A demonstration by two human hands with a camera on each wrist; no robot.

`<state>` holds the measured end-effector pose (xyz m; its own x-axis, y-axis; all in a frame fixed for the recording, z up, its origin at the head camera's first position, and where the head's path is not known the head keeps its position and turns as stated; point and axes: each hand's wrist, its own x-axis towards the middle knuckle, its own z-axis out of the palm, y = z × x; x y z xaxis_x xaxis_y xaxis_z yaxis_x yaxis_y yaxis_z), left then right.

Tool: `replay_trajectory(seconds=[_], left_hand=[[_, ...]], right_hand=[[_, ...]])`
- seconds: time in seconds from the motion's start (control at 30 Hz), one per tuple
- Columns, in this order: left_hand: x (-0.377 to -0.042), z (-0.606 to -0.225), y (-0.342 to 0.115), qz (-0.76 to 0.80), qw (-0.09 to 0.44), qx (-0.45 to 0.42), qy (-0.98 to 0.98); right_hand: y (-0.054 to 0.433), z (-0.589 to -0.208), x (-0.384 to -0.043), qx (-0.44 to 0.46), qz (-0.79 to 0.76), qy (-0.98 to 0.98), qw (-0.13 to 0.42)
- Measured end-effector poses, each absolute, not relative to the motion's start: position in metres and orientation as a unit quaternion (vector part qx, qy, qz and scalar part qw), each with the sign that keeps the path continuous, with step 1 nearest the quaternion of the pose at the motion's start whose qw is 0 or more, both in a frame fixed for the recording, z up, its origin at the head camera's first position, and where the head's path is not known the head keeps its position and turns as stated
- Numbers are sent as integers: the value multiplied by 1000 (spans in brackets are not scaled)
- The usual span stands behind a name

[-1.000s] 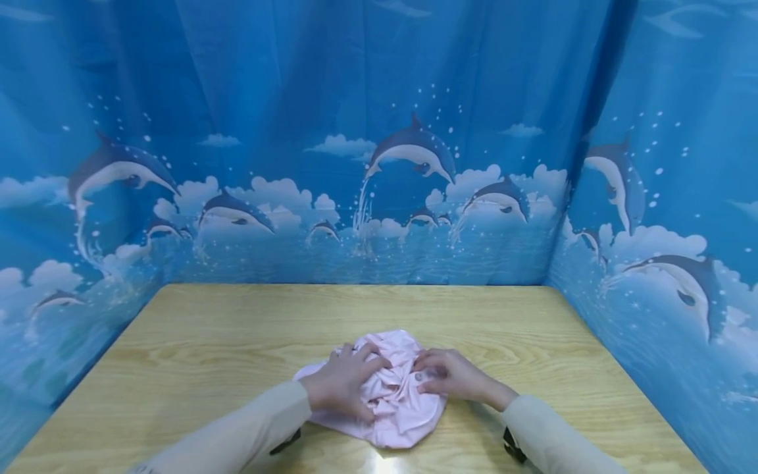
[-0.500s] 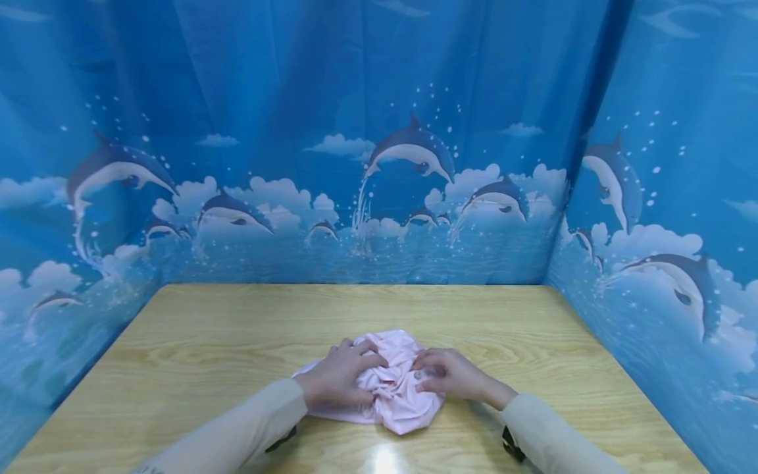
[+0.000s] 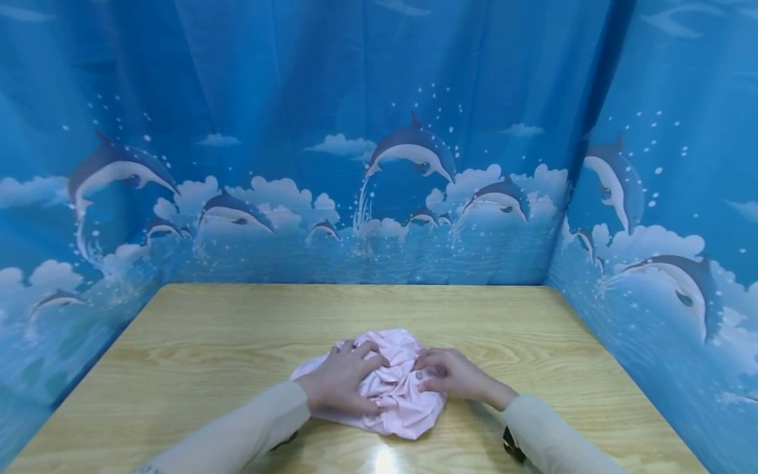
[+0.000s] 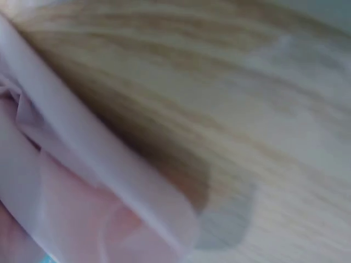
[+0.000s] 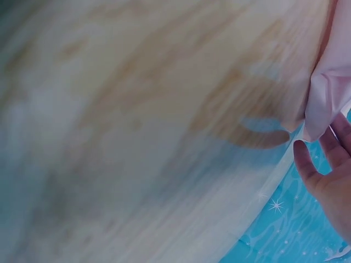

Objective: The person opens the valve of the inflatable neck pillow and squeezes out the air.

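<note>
A crumpled piece of pale pink cloth (image 3: 408, 401) lies bunched on the wooden table, with a small round grey spot on its right part. My left hand (image 3: 343, 378) grips the cloth's left side from above, fingers spread and bent, thumb toward the near edge. At the right side my right hand (image 3: 453, 375) holds the cloth between thumb and fingers, close by the grey spot. Folds of the cloth (image 4: 82, 164) fill the lower left of the left wrist view. In the right wrist view, the right hand's fingers (image 5: 334, 148) meet the cloth's edge.
The light wood-grain table (image 3: 237, 322) extends around the cloth on all sides. Blue curtains (image 3: 308, 131) printed with dolphins and clouds stand behind the table and along its left and right sides.
The cloth's near edge has drawn inward, away from the table's front, and its folds have shifted. The left hand's thumb and fingers have moved slightly; the right hand stays nearly in place.
</note>
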<state>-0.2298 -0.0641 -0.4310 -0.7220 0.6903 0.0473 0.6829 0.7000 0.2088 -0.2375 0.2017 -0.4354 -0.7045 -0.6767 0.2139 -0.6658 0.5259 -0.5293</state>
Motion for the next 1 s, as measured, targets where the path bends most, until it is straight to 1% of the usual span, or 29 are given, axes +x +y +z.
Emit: replay_trajectory(seconds=[0.17, 0.37, 0.6, 0.73, 1.0], left_hand=[[-228, -427, -64, 96, 12, 383, 919], [-226, -426, -61, 75, 30, 380, 922], [-221, -429, -57, 54, 4, 368, 928], [-220, -428, -57, 62, 7, 363, 930], [-224, -432, -58, 103, -6, 369, 924]], right_hand=[[202, -434, -237, -389, -303, 870, 7], [202, -434, -238, -379, -292, 878, 17], [202, -434, -238, -365, -294, 883, 31], [202, -434, -238, -358, -300, 884, 39], [200, -435, -238, -377, -292, 879, 17]])
